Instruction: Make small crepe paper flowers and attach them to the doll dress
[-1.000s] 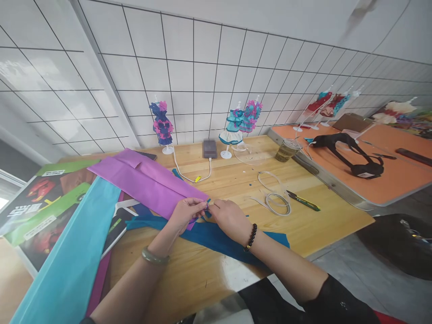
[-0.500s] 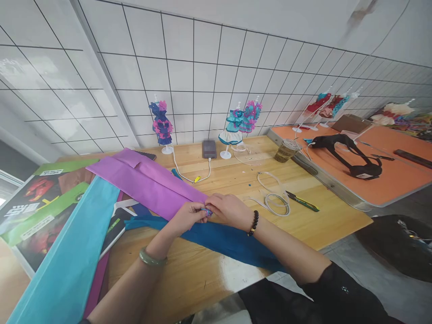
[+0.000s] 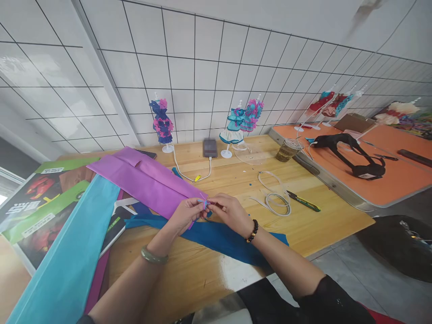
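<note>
My left hand (image 3: 186, 215) pinches a small blue and purple piece (image 3: 205, 204), perhaps folded paper or fabric; its exact kind is too small to tell. Close against it, the fingertips of my right hand (image 3: 232, 213) are pinched together at the piece's right side. Under and behind both hands lies a long purple sheet (image 3: 148, 184), folded over. A dark blue strip (image 3: 222, 245) stretches beneath my wrists across the wooden table (image 3: 175, 279). To the left, a light blue strip (image 3: 72, 243) hangs toward the near edge.
Cutter knife (image 3: 303, 201), coiled white cord (image 3: 278, 204) and cup (image 3: 286, 150) lie to the right. Small dressed stands (image 3: 162, 123) and a power bank (image 3: 209, 147) line the wall. Magazines (image 3: 37, 216) sit left; an orange table (image 3: 388, 180) adjoins with a black strap (image 3: 351, 155).
My right hand has turned and drawn slightly back, showing its fingertips at the small piece. My left hand has risen a little, still pinching it.
</note>
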A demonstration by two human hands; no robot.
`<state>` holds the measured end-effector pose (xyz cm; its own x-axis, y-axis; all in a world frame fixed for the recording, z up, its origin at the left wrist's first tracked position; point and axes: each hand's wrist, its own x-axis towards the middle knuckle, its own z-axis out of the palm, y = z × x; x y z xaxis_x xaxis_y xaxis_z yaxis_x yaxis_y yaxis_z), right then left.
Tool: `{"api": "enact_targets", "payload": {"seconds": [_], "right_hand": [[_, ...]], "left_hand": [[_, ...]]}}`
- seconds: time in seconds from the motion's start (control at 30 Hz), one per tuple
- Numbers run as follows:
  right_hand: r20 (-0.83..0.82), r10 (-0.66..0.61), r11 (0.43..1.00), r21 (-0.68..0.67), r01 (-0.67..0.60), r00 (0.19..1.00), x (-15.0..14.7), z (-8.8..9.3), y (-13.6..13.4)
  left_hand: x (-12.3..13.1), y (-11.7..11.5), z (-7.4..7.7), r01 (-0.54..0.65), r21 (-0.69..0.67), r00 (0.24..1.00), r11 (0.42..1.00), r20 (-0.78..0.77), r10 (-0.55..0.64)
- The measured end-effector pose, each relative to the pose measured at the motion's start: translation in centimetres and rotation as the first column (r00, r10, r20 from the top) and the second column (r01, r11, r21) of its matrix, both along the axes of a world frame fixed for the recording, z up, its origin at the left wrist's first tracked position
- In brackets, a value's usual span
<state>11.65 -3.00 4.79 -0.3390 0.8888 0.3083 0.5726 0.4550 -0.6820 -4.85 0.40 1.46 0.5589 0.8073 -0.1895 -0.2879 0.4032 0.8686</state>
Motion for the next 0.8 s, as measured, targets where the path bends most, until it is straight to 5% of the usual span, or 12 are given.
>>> {"api": "enact_targets", "payload": {"seconds": [0.2,0.33,0.43,0.53,0.8], "right_hand": [[0.28,-0.125,0.951,0.307,0.034,0.952,-0.2,-1.2,0.0],[0.285,-0.182,0.91,0.412,0.052,0.941,-0.2,-1.3,-0.1],[0.263,-0.236,0.923,0.362,0.131,0.936,-0.2,-1.1,0.0],[0.235,-0.262,0.942,0.273,0.195,0.936,-0.2,-0.9,0.1],[-0.14,-0.087,0.99,-0.123,0.07,0.986,-0.6,-0.1,-0.2]], "left_hand": [[0.0,0.1,-0.2,0.024,-0.08,1.0,0.997,0.021,-0.022],[-0.3,0.3,0.2,0.004,-0.122,0.999,0.993,0.04,0.001],[-0.3,0.3,0.5,-0.059,-0.09,0.997,0.994,0.05,0.063],[0.1,0.2,0.6,-0.157,0.097,0.986,0.983,-0.036,0.161],[0.2,0.3,-0.2,-0.147,0.614,0.873,0.775,-0.288,0.393]]}}
